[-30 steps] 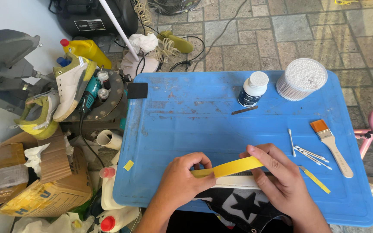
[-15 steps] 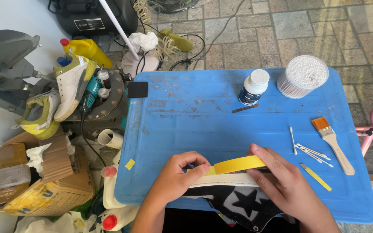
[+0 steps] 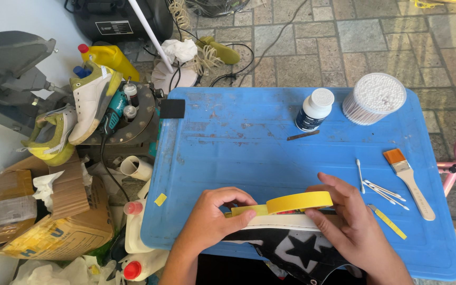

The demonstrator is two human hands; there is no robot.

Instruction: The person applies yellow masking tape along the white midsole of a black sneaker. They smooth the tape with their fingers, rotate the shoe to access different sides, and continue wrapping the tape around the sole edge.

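The roll of yellow masking tape has come up off the flat and now sits more upright than a second ago, its ring shape showing clearly, and it has slid a little to the right along the white sole edge of the black shoe with white stars at the near edge of the blue plastic bench. Right hand curled around the roll from the far side, fingers arched over it, thumb tucked below, gripping it. Left hand closed in a pinch, thumb and fingertips pressing the loose yellow tape end down against the sole edge, just as before, only with the strip between the two hands looking shorter. Off to the right lie the wooden-handled flat brush with orange bristles and a few loose white cotton swabs, well clear of both hands
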